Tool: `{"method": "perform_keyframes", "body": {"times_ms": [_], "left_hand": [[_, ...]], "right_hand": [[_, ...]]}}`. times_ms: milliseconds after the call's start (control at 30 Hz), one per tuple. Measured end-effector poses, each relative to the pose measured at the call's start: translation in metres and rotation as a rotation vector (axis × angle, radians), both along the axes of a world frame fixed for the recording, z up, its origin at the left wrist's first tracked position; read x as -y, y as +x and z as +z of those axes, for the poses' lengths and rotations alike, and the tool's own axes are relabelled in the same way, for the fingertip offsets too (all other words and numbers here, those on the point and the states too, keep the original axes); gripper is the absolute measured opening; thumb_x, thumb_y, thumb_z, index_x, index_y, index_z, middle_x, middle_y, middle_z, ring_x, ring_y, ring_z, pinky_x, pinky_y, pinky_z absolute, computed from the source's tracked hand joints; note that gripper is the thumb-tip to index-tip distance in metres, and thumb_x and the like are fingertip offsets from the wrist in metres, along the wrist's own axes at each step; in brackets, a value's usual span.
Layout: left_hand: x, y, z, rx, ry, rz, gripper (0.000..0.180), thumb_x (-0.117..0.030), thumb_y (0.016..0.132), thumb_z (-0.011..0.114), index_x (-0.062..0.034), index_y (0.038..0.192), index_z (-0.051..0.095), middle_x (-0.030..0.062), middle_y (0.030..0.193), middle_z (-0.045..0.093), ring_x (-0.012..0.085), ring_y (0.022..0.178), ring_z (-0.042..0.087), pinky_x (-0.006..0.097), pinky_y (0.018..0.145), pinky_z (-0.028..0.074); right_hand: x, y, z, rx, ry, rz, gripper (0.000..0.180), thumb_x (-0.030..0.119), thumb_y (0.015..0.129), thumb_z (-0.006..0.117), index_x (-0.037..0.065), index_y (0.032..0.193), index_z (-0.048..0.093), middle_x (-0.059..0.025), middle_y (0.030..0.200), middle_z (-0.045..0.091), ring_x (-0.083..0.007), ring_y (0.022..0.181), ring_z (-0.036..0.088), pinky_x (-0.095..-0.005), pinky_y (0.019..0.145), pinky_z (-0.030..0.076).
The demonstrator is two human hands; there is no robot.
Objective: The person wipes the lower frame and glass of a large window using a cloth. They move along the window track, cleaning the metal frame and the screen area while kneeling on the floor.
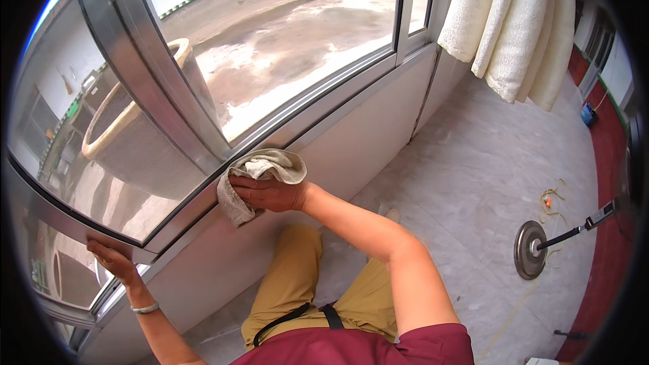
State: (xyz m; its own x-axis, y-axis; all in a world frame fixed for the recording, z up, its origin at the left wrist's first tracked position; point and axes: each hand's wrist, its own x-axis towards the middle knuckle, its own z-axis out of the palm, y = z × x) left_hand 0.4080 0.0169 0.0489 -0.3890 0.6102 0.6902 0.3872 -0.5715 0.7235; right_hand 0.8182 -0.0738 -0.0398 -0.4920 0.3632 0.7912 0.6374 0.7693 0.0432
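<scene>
My right hand [274, 196] grips a grey-beige cloth [287, 163]. The cloth is bunched over the fingers, with one end hanging down, and it lies against the bottom rail of the silver metal window frame [331, 99]. Part of the fingers is hidden by its folds. Further left and lower, my left hand [113, 261] touches the bottom corner of a glazed window panel [138, 247]. Its fingers are stretched along the metal edge and hold nothing. A pale bracelet [145, 309] circles the left wrist.
White wall panels [368, 152] run below the window. A cream curtain [517, 27] hangs at the upper right. On the grey floor [453, 155] stand a round weighted base [530, 250] with a pole and a yellow cord [556, 213]. Through the glass, a large pot [128, 142] shows outside.
</scene>
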Motion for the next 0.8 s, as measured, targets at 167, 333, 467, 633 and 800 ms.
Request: {"method": "perform_keyframes", "body": {"times_ms": [167, 333, 467, 633, 800], "left_hand": [[-0.009, -0.019, 0.001, 0.038, -0.014, 0.072, 0.068, -0.050, 0.102, 0.023, 0.0064, 0.136, 0.042, 0.0198, 0.130, 0.051, 0.0270, 0.114, 0.053, 0.034, 0.098, 0.043], [-0.021, -0.035, -0.008, 0.051, -0.073, 0.167, 0.064, -0.049, 0.102, 0.027, 0.0050, 0.129, 0.049, 0.0188, 0.126, 0.055, 0.0269, 0.111, 0.054, 0.034, 0.097, 0.042], [-0.023, -0.034, -0.016, 0.016, -0.068, 0.207, 0.063, -0.048, 0.102, 0.028, 0.0040, 0.131, 0.049, 0.0200, 0.129, 0.054, 0.0295, 0.114, 0.053, 0.034, 0.100, 0.039], [-0.012, -0.012, -0.008, 0.053, -0.075, 0.122, 0.060, -0.045, 0.103, 0.028, 0.0055, 0.124, 0.052, 0.0204, 0.121, 0.056, 0.0285, 0.105, 0.054, 0.034, 0.096, 0.039], [-0.038, -0.027, -0.027, -0.114, 0.048, 0.125, 0.056, -0.042, 0.104, 0.031, 0.0062, 0.125, 0.052, 0.0173, 0.121, 0.057, 0.0256, 0.109, 0.053, 0.033, 0.098, 0.038]], "right_hand": [[0.008, 0.000, 0.003, 0.101, -0.033, -0.162, 0.059, 0.011, 0.078, 0.059, 0.007, 0.135, 0.043, -0.0074, 0.144, 0.038, -0.0219, 0.133, 0.037, -0.0355, 0.103, 0.039], [0.020, -0.004, 0.013, -0.057, -0.090, -0.131, 0.059, 0.014, 0.079, 0.061, 0.007, 0.135, 0.043, -0.0082, 0.141, 0.041, -0.0256, 0.129, 0.042, -0.0378, 0.107, 0.036], [0.024, -0.005, 0.011, 0.068, 0.031, -0.280, 0.061, 0.016, 0.077, 0.062, 0.010, 0.135, 0.042, -0.0070, 0.138, 0.042, -0.0238, 0.131, 0.040, -0.0376, 0.107, 0.035], [0.029, -0.014, 0.017, 0.117, 0.108, -0.367, 0.039, 0.013, 0.073, 0.059, 0.009, 0.112, 0.063, -0.0030, 0.133, 0.044, -0.0232, 0.133, 0.035, -0.0361, 0.107, 0.036], [0.030, -0.025, 0.013, 0.021, 0.110, -0.396, 0.045, 0.008, 0.070, 0.061, 0.008, 0.115, 0.062, -0.0036, 0.131, 0.043, -0.0253, 0.134, 0.035, -0.0398, 0.105, 0.039]]}}
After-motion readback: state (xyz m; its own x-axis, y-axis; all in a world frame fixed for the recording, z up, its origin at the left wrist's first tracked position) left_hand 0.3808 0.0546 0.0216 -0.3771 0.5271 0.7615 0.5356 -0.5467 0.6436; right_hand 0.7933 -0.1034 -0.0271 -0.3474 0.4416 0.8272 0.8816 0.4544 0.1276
